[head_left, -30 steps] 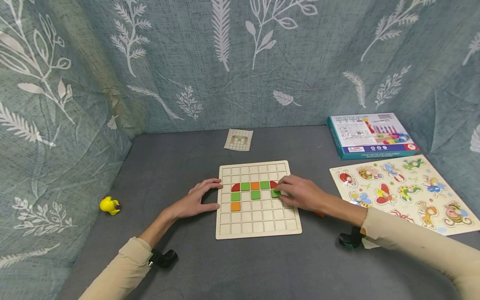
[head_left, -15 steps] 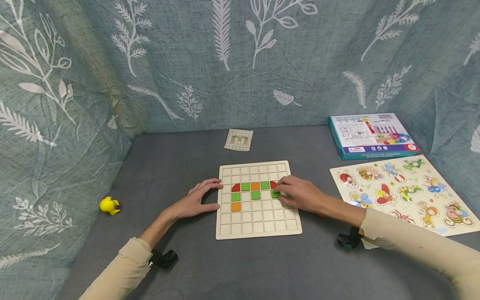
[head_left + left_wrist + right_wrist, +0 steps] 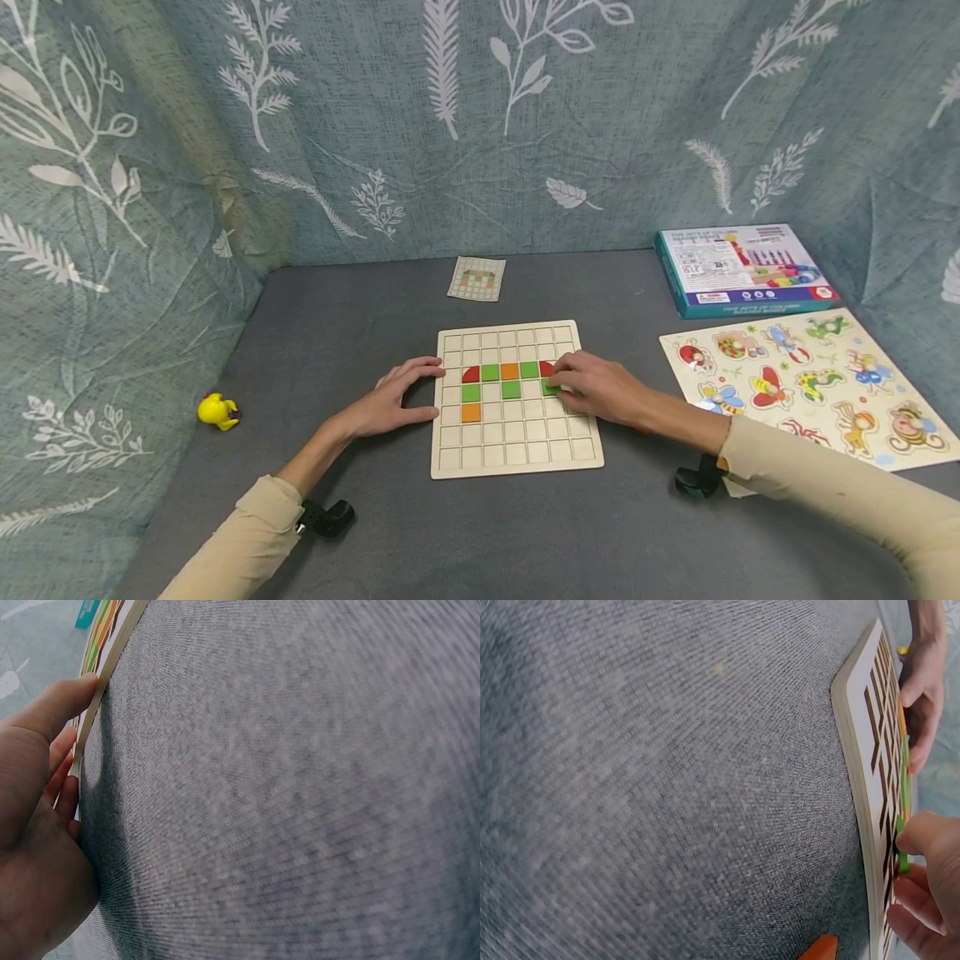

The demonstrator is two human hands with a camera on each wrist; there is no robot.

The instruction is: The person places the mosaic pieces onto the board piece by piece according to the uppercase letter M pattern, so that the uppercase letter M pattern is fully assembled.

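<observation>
A square wooden grid board lies on the grey table. In the head view, my left hand touches its left edge, thumb and fingers spread and fairly straight. The left wrist view shows the thumb against the board's rim. Over the board's right side, my right hand pinches a green square tile between thumb and fingers, just below a red rounded tile. Part of both tiles is hidden by the fingers. Other tiles on the grid include an orange square and a green square.
A small pattern card lies behind the board. At right are a blue box and an insect-picture puzzle board. A yellow toy sits far left. An orange piece lies near the board's right edge.
Almost nothing differs. The fingers of my right hand shift slightly over the green tile, covering a bit more of it; my left hand stays at the board's edge.
</observation>
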